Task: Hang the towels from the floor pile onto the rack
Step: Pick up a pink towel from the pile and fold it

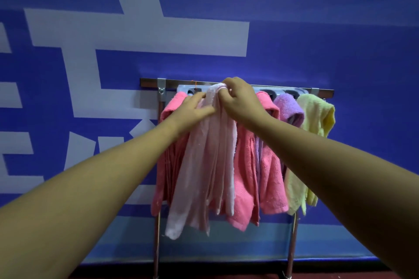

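Note:
A pale pink towel hangs from the top of the metal rack, bunched at its upper end. My right hand pinches that bunched top against the rack's hook strip. My left hand holds the towel just below, on its left side. A coral pink towel hangs behind at the left, another coral one to the right, then a purple towel and a yellow towel at the rack's right end. The floor pile is out of view.
The rack stands on two metal legs against a blue wall with large white characters. A strip of dark red floor shows at the bottom. Part of the grey hook strip shows left of my hands.

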The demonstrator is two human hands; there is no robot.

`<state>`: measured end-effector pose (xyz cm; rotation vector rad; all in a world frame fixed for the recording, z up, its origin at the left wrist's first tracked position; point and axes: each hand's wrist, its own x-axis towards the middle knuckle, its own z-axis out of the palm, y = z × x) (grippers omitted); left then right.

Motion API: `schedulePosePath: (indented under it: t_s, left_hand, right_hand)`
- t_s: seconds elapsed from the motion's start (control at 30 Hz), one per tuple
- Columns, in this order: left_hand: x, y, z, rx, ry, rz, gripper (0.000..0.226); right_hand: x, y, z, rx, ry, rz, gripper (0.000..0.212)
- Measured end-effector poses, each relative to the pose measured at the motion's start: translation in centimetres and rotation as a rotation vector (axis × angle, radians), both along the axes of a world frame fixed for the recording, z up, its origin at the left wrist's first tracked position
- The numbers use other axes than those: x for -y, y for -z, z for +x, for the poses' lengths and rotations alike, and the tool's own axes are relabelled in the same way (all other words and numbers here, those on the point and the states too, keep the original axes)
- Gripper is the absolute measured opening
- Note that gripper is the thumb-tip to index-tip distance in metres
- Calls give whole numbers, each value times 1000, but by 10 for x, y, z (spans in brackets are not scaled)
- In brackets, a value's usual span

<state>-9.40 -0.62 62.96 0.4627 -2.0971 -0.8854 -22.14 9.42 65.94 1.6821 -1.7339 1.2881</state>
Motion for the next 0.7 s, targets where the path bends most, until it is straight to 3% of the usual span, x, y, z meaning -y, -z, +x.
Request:
schedulePosePath:
  t_s: [0.07,0.17,0.3,0.4,0.53,0.6,0.7]
  left_hand:
    - [-11,-6,11,-111,137,393,44]
    - [-32,-7,27,22,153,619,48]
    - [-60,-4,42,114,295,691,38]
    - [-73,-6,57,53,329,741,30]
    - [-90,-12,73,38,311,687,24]
    - [-100,-14,78,42,322,647,26]
    - [-117,-15,83,-16,349,647,29]
  right_hand:
    - [-16,-5,1,33,-41,11,24]
    - [-42,-4,8,82,-77,35,25]
    - [-68,2,18,167,-150,47,25]
    - [-90,4,18,223,-190,69,28]
    - [-122,13,15,117,-118,115,15]
    - [-136,16,17,157,-214,180,13]
    - [-154,16,25,281,-454,438,26]
